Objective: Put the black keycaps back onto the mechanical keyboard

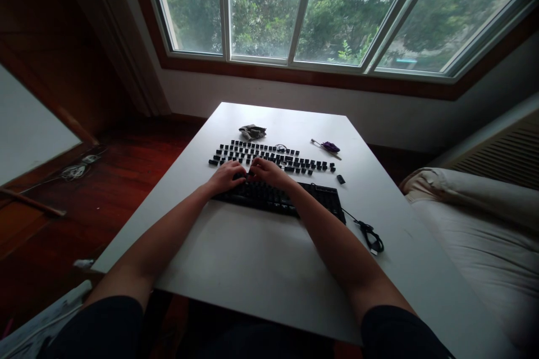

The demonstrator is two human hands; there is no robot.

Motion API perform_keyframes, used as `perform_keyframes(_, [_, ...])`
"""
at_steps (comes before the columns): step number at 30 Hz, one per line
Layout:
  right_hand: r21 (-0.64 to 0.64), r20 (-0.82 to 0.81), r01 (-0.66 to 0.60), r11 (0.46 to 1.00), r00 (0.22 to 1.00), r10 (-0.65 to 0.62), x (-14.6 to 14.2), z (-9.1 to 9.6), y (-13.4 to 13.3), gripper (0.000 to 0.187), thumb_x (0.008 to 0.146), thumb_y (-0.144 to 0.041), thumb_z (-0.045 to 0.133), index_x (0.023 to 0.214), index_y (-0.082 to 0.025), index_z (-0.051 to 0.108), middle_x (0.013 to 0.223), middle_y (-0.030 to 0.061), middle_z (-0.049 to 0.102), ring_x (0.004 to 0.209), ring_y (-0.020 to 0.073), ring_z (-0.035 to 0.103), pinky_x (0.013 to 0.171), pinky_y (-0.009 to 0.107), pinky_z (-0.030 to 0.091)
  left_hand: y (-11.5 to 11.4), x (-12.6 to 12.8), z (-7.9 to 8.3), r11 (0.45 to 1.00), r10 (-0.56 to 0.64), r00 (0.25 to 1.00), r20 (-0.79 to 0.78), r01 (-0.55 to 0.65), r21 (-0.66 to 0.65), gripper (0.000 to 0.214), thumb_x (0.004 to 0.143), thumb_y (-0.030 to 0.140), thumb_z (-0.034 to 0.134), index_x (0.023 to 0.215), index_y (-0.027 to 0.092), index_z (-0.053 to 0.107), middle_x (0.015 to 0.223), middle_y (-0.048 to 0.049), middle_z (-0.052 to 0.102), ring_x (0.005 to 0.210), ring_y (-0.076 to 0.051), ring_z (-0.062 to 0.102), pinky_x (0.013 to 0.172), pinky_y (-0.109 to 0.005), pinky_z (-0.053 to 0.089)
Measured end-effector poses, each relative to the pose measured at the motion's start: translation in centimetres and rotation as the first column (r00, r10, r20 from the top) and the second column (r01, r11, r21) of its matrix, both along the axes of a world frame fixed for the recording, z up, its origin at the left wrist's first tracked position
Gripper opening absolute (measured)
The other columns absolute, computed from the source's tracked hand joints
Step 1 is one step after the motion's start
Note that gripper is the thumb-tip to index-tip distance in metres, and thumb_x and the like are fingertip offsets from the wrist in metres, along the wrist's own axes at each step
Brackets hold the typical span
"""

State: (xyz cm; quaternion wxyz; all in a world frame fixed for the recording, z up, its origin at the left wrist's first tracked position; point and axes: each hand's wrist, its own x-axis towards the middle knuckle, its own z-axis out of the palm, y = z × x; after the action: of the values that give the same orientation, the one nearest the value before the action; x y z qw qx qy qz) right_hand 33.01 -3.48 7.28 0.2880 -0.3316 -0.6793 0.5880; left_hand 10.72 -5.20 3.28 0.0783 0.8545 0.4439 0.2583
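1. The keyboard (314,197) is black and low. It lies slightly slanted at the centre of the frame, on the middle of the white table (252,263). Its right end is bare and dark, and at this size I cannot tell whether it still carries keys.
2. The left hand (225,175) rests knuckles up on the keyboard's left far edge, its fingers curled downward and close together.
3. The right hand (269,171) lies just beside it, touching or nearly touching it, with its fingers also bent down onto the keyboard. The fingertips of both hands are hidden, so I cannot tell whether they pinch anything.
4. The forearms cover the keyboard's left and middle parts.
5. Loose black keycaps (269,155) lie in neat rows just above the keyboard in the frame. The hands cover the nearest of them.
6. A single keycap (341,179) lies apart at the right end of the rows.
7. A black cable (370,237) leaves the keyboard's right corner and ends in a small coil to the lower right.
8. Higher up lie a purple-handled tool (329,147) and a small grey bundle (252,131), both too small to identify.
9. A wide window (261,5) fills the top of the frame, and a pale cushion (475,219) is cut off at the right edge.
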Motion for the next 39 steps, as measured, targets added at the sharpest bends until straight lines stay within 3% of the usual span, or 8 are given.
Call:
perform_keyframes(4, [-0.012,-0.037,0.065,0.998,0.997,-0.065,0.3,0.0,0.6,0.009,0.093,-0.026,0.061,0.091,-0.02,0.054,0.072,-0.0016,0.07,0.066,0.0141,0.072,0.066,0.025,0.058,0.1,-0.1,0.3,1.0,-0.007,0.998,0.061,0.009,-0.028,0.016,0.09,0.028,0.059,0.098,0.024,0.072,0.102,-0.0057,0.066,0.1,-0.024,0.058,0.094,-0.041,0.047])
perform_keyframes(8, [-0.005,-0.129,0.125,0.992,0.984,-0.124,0.4,-0.3,1.2,0.016,0.091,-0.031,0.065,0.091,-0.02,0.053,0.072,-0.0023,0.069,0.069,0.0151,0.073,0.068,0.027,0.06,0.0,0.0,1.0,0.988,-0.046,0.968,0.245,0.08,-0.129,0.022,0.092,0.026,0.055,0.106,0.023,0.072,0.107,-0.0046,0.071,0.103,-0.022,0.062,0.093,-0.037,0.048])
perform_keyframes(11, [0.056,-0.181,0.151,0.987,0.974,-0.139,0.5,-0.7,1.8,0.022,0.089,-0.038,0.067,0.091,-0.02,0.053,0.075,-0.0014,0.07,0.071,0.0156,0.073,0.066,0.026,0.059,0.0,0.3,1.3,0.971,-0.044,0.929,0.368,0.126,-0.202,0.025,0.092,0.032,0.06,0.112,0.022,0.07,0.11,-0.0047,0.072,0.099,-0.021,0.065,0.088,-0.034,0.05])
perform_keyframes(19, [0.183,-0.149,0.225,0.957,0.969,-0.199,0.5,-1.0,1.8,0.027,0.088,-0.046,0.066,0.093,-0.021,0.056,0.075,-0.0015,0.068,0.063,0.0142,0.069,0.06,0.026,0.059,-0.2,1.1,1.5,0.948,0.015,0.876,0.482,0.141,-0.285,0.024,0.086,0.036,0.069,0.104,0.02,0.069,0.1,-0.0032,0.071,0.088,-0.017,0.064,0.08,-0.03,0.049])
perform_keyframes(22, [0.155,-0.14,0.291,0.944,0.952,-0.271,0.2,-0.9,1.3,0.021,0.091,-0.041,0.064,0.091,-0.021,0.055,0.073,-0.0018,0.067,0.06,0.0147,0.069,0.058,0.027,0.059,-0.3,1.2,1.6,0.935,0.017,0.83,0.558,0.185,-0.303,0.029,0.084,0.033,0.071,0.108,0.019,0.067,0.1,-0.0039,0.07,0.083,-0.014,0.061,0.075,-0.027,0.048])
perform_keyframes(26, [-0.02,-0.143,0.339,0.941,0.93,-0.338,-0.2,-0.6,0.9,0.017,0.094,-0.035,0.061,0.09,-0.021,0.052,0.071,-0.0014,0.067,0.06,0.0159,0.07,0.056,0.029,0.06,-0.3,1.3,1.4,0.916,0.004,0.767,0.641,0.255,-0.311,0.046,0.083,0.03,0.073,0.126,0.021,0.061,0.101,-0.0044,0.069,0.078,-0.012,0.059,0.074,-0.026,0.047])
perform_keyframes(31, [-0.2,-0.11,0.361,0.911,0.916,-0.387,0.0,-0.4,1.0,0.014,0.096,-0.03,0.06,0.09,-0.021,0.05,0.068,-0.0015,0.066,0.059,0.0164,0.07,0.057,0.03,0.061,-0.5,1.3,1.6,0.943,-0.042,0.834,0.55,0.216,-0.255,0.033,0.086,0.03,0.071,0.117,0.02,0.068,0.102,-0.0049,0.071,0.081,-0.014,0.06,0.076,-0.028,0.049])
perform_keyframes(39, [-0.205,-0.044,0.348,0.915,0.93,-0.364,0.2,-0.8,1.4,0.012,0.099,-0.023,0.053,0.087,-0.02,0.051,0.065,-0.0006,0.067,0.054,0.0168,0.068,0.051,0.028,0.058,-0.9,1.4,2.2,0.98,-0.16,0.937,0.312,0.188,-0.062,0.019,0.09,0.026,0.068,0.108,0.023,0.073,0.104,-0.0053,0.071,0.098,-0.02,0.064,0.093,-0.036,0.05])
